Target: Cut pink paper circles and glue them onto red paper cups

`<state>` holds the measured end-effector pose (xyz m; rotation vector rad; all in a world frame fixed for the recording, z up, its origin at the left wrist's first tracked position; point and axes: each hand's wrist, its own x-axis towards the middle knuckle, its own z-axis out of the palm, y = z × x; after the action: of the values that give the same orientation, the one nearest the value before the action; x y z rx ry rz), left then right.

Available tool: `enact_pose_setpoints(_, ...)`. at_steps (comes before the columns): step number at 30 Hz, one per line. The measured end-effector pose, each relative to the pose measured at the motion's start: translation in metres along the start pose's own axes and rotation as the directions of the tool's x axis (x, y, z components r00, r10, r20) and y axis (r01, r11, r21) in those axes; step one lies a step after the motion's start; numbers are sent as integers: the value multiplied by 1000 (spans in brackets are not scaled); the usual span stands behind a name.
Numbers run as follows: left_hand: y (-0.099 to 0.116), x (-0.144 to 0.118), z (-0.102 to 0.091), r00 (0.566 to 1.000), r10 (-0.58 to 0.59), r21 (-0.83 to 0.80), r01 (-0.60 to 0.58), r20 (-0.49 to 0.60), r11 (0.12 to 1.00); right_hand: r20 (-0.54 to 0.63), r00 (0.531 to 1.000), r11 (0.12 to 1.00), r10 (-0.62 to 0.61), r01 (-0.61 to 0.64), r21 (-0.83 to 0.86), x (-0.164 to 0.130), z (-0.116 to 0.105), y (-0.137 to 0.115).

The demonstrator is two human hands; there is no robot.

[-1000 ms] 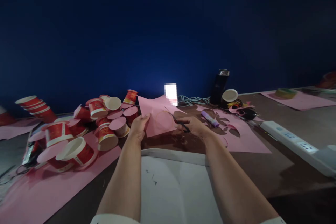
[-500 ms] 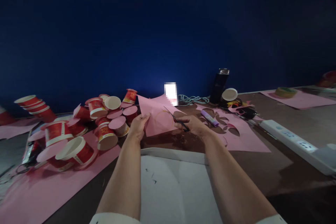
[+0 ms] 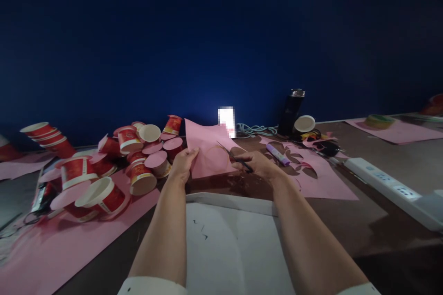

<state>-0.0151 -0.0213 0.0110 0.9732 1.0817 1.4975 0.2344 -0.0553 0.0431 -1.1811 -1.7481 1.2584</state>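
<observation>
A sheet of pink paper (image 3: 202,140) with a drawn circle is raised above the brown table. My left hand (image 3: 184,165) pinches its left edge, the thumb on the near face. In my right hand (image 3: 259,166) is a pair of dark scissors (image 3: 246,166), fingers closed round the handles. The blades point up and left, lying at the right side of the circle's outline. Part of the sheet's right side is hidden behind the scissors and my fingers.
Red paper cups (image 3: 142,179), several with pink discs on them, crowd the left side. Cut pink scraps (image 3: 325,179) and a purple glue stick (image 3: 278,154) lie to the right, before a black flask (image 3: 290,113). A white power strip (image 3: 384,184) and a tape roll (image 3: 379,122) are further right.
The pink sheet's upper left corner has risen slightly and its face has tilted a little. The scissors stay at the circle's right side. The whole view has shifted slightly.
</observation>
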Motion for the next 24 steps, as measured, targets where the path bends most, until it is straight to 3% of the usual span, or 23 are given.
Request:
enact_pose_setpoints(6,11,-9,5,999,-35,4,35,-18,999,4,1000,999,25,-25,31,-7,2,-11)
enact_pose_setpoints(17,13,-10,3,999,-43,34,42,9,999,22,999,998,-27,28,-61,0,-4,4)
enact_pose_setpoints(24,15,-10,0,999,-24,81,21,29,996,62,998,997,3,2,-75,-5,-6,-3)
